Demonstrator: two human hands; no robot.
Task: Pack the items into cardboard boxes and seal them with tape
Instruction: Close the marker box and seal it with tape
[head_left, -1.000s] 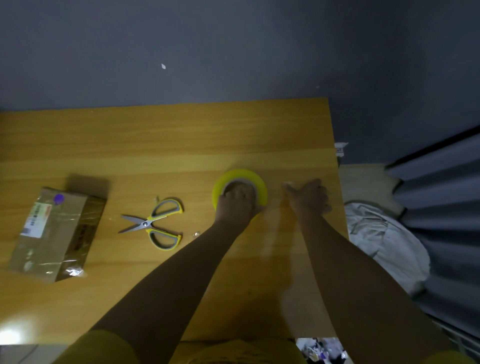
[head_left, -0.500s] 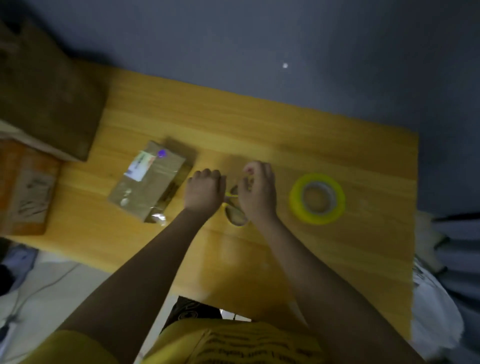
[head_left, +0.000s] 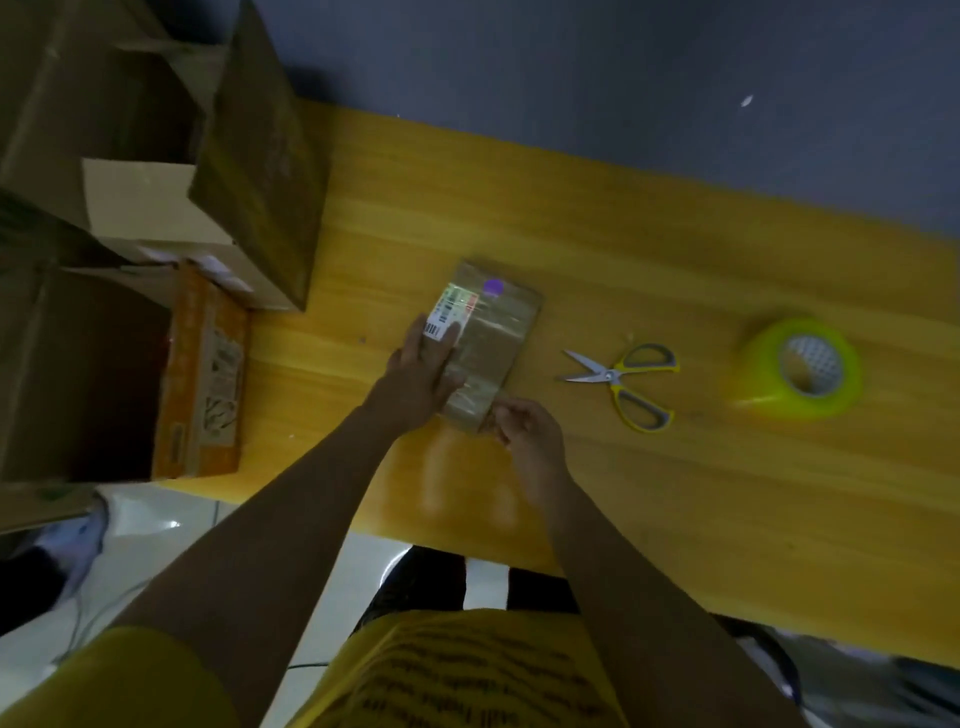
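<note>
Presently the taped box (head_left: 491, 343) lies mid-table, left of the scissors (head_left: 621, 382). The left hand (head_left: 423, 371) presses flat on it, fingers straight and together; the right hand (head_left: 524, 426) pinches its near corner. Advisable: hold firm pressure while smoothing tape.

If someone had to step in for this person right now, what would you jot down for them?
Left hand: flat on the small taped box, fingers straight, holding it down.
Right hand: fingers curled at the box's near corner, seemingly pinching it or the tape there.
Scissors lie on the table right of the box; tape roll further right.
Open cartons sit at the table's left end.
Done: this box looks wrapped in tape and labelled.
Left: probably smooth that corner, then move on to the next box.
</note>
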